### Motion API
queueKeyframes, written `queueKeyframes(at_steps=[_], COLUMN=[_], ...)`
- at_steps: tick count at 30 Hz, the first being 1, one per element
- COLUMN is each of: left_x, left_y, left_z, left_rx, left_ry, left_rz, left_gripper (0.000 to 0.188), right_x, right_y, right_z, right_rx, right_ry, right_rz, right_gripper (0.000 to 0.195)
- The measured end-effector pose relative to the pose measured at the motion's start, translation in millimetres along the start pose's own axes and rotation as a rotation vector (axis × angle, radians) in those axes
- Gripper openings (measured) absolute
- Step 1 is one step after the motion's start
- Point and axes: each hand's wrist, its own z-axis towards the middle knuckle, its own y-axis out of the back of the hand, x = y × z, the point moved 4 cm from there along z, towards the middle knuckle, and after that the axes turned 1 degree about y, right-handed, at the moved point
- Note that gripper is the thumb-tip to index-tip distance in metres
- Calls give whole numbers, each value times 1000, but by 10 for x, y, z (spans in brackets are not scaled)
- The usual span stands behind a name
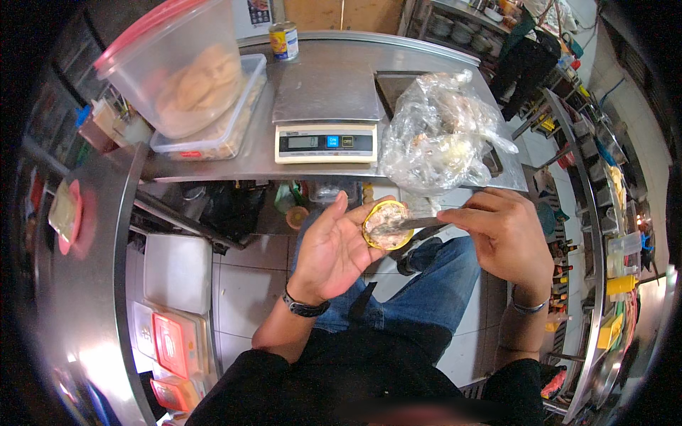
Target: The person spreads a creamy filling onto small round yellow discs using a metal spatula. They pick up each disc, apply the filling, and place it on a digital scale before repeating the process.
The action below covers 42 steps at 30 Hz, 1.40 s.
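My left hand [341, 245] is palm up and holds a small round yellow-rimmed wrapper or cup [366, 230] filled with a pinkish minced filling [388, 214]. In my right hand [498, 234] is a flat spatula or blunt knife [421, 223], its tip pressed on the filling. Beyond my hands, on the steel table, a digital kitchen scale [326, 142] stands with its display lit. Right of the scale lies a clear plastic bag [442, 138] with food in it, over a dark tray [402, 80].
At the back left, a large clear tub with a red rim [197, 69] stands on a lidded plastic box [240, 106]. A small can [283, 40] is behind the scale. Steel counters flank both sides [101, 239]. At the upper right another person [527, 64] stands near shelves.
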Motion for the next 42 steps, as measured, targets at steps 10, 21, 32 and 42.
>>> queueKeyframes(at_steps=[10, 21, 32, 42], left_x=[-9, -11, -14, -53], left_y=[-15, 17, 40, 75], left_z=[-15, -47, -33, -7], left_rx=[-7, 46, 24, -33], left_ry=[-8, 33, 12, -48], left_rz=[-29, -22, -41, -98], left_gripper=[79, 77, 77, 75], right_x=[-11, -172, -213, -289], right_y=[9, 79, 62, -69], right_z=[10, 13, 12, -138], right_rx=[-73, -182, -169, -234], right_ry=[43, 38, 6, -64], right_rz=[1, -44, -11, 81], right_gripper=[39, 40, 34, 37])
